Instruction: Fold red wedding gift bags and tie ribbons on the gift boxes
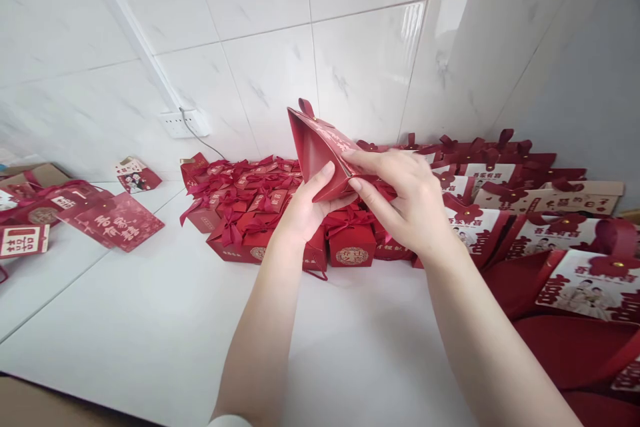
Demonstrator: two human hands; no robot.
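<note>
Above the table I hold a red folding gift box [320, 153], tilted, with an open side facing left and a ribbon loop at its top. My left hand [315, 203] grips it from below, thumb inside the open side and fingers under the base. My right hand [400, 193] pinches its lower right edge between thumb and fingers. Behind and below my hands stand several rows of small red boxes [265, 200] tied with ribbon bows. One red box with a round gold emblem [351, 255] is just under my hands.
Red gift bags with photo fronts [590, 287] crowd the right side. Flat red cards [125, 221] and a small photo box [137, 175] lie at the left. A socket [184, 124] with a grey cable is on the tiled wall [265, 80] behind the white table [165, 320].
</note>
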